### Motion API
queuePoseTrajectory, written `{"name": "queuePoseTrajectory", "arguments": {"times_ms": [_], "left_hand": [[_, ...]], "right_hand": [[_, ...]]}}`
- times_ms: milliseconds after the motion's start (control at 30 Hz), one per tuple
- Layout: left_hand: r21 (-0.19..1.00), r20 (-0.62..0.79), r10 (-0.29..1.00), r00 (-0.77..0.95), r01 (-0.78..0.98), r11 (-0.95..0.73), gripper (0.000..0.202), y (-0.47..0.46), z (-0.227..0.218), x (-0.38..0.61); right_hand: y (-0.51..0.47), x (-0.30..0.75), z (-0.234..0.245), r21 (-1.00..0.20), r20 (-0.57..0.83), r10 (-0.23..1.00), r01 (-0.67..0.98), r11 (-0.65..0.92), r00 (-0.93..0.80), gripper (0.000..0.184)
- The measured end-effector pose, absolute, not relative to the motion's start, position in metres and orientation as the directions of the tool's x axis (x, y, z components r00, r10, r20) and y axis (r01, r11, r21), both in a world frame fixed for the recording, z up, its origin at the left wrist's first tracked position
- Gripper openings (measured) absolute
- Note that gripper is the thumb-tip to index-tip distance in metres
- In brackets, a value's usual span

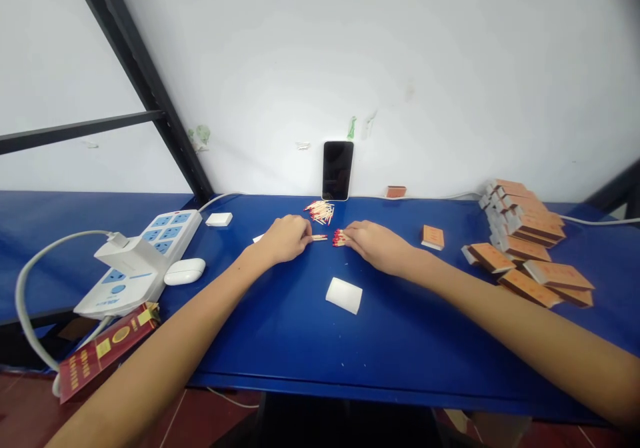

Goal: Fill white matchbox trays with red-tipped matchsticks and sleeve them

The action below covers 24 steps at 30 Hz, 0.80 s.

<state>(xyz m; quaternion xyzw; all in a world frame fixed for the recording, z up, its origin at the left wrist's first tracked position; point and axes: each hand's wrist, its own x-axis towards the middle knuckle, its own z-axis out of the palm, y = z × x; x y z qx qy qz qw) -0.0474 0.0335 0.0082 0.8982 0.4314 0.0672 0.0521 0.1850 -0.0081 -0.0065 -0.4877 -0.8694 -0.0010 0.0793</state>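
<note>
My left hand [287,237] is closed, its fingertips pinching a few matches [319,237] with red heads pointing right. Opposite it, my right hand [374,243] is closed on a bunch of matches [339,237], their red heads turned left. A small gap separates the two groups. Behind my hands lies a loose pile of matches [321,212] on the blue table [280,341]. Nearer to me rests a small white rectangular piece [345,295]. Another white piece [257,239] is mostly hidden behind my left hand.
A phone [338,170] leans against the wall. Many orange matchboxes [533,218] are heaped at right; single matchboxes [433,236] stand apart. At left are a power strip [173,235] with a plugged-in charger, a white earbud case [185,271] and a red carton [107,351].
</note>
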Motion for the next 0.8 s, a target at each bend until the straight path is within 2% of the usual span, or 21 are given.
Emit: {"name": "queuePoseTrajectory", "arguments": {"times_ms": [100, 200, 300, 433, 567, 667, 800], "left_hand": [[0.313, 0.046, 0.691, 0.722, 0.646, -0.696, 0.015, 0.026, 0.008, -0.050], [0.295, 0.086, 0.652, 0.753, 0.606, -0.739, 0.017, 0.019, 0.010, -0.052], [0.264, 0.059, 0.668, 0.742, 0.633, -0.728, 0.019, 0.017, 0.015, -0.055], [0.271, -0.007, 0.689, 0.725, 0.665, -0.696, 0.016, 0.013, 0.025, -0.062], [0.357, -0.069, 0.625, 0.778, 0.604, -0.712, 0.017, 0.008, 0.030, -0.062], [0.393, 0.000, 0.585, 0.811, 0.538, -0.746, 0.016, 0.006, 0.025, -0.056], [0.371, 0.079, 0.559, 0.825, 0.497, -0.785, 0.018, 0.005, 0.016, -0.049]], "right_hand": [[-0.025, 0.186, -0.005, -0.073, 0.183, 0.834, 0.838, 0.540, -0.521, 0.032], [-0.037, 0.190, -0.003, -0.056, 0.307, 0.801, 0.831, 0.554, -0.514, 0.033], [-0.048, 0.194, -0.005, -0.046, 0.397, 0.737, 0.790, 0.611, -0.547, 0.032], [-0.053, 0.195, -0.010, -0.038, 0.342, 0.717, 0.753, 0.657, -0.608, 0.024], [-0.048, 0.192, -0.013, -0.036, 0.313, 0.757, 0.789, 0.613, -0.574, 0.025], [-0.041, 0.190, -0.014, -0.051, 0.305, 0.781, 0.810, 0.585, -0.545, 0.026], [-0.033, 0.186, -0.014, -0.037, 0.319, 0.787, 0.823, 0.568, -0.529, 0.023]]}}
